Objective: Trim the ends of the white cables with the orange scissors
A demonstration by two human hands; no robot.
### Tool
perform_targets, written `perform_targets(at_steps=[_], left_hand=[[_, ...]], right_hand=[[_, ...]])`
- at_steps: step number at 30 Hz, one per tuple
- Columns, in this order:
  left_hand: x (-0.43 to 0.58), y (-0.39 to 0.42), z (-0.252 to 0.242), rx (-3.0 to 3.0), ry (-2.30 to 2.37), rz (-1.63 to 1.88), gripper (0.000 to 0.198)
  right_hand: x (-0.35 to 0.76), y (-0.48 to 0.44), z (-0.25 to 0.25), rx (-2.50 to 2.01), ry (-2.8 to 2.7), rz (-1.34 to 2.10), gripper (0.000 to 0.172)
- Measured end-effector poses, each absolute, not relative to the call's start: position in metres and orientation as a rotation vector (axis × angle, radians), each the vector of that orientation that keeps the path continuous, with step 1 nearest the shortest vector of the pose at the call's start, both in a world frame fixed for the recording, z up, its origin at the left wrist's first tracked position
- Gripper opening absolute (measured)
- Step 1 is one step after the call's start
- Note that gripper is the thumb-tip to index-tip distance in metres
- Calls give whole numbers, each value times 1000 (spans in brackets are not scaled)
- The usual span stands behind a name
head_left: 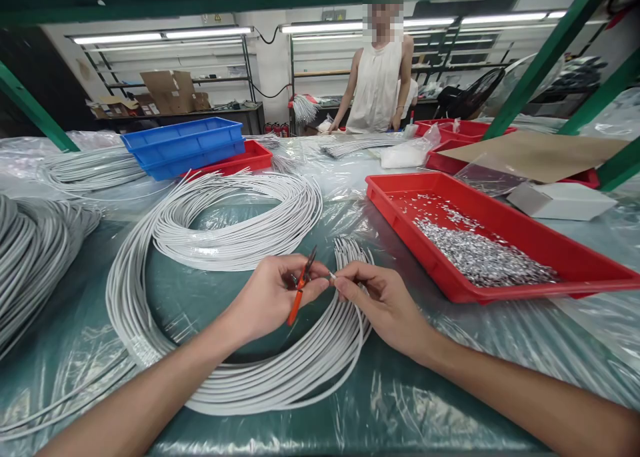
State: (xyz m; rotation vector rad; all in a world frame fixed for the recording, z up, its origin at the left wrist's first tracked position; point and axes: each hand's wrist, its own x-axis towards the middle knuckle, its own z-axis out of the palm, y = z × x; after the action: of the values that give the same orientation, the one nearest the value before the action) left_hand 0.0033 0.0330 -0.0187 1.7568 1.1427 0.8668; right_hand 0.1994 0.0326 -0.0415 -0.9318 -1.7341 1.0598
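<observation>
My left hand [275, 294] is closed around small orange-handled pliers [296, 304], their dark jaws pointing up. Its thumb and a fingertip also meet at the tip of a white cable. From the other side my right hand [383, 297] pinches that cable end between thumb and forefinger. Whether a small part sits on the tip is too small to tell. Below both hands lies a large coil of white cables [280, 384], its loose ends [353, 249] bunched just behind my right hand. A second loop of the white cables [235, 247] lies farther back.
To the right, a red tray [400, 227] holds a heap of small shiny metal pieces [480, 247]. Blue bins [185, 144] stand at the back left, and a thick grey cable bundle [35, 264] lies at far left. Across the table stands a person [375, 77]. Green frame bars [545, 64] slant overhead.
</observation>
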Motion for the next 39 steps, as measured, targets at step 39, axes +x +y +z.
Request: perform_targets(at_steps=[39], left_hand=[[-3, 37, -2, 1554, 1009, 470, 12]], right_hand=[[203, 28, -37, -726, -2151, 684, 14]])
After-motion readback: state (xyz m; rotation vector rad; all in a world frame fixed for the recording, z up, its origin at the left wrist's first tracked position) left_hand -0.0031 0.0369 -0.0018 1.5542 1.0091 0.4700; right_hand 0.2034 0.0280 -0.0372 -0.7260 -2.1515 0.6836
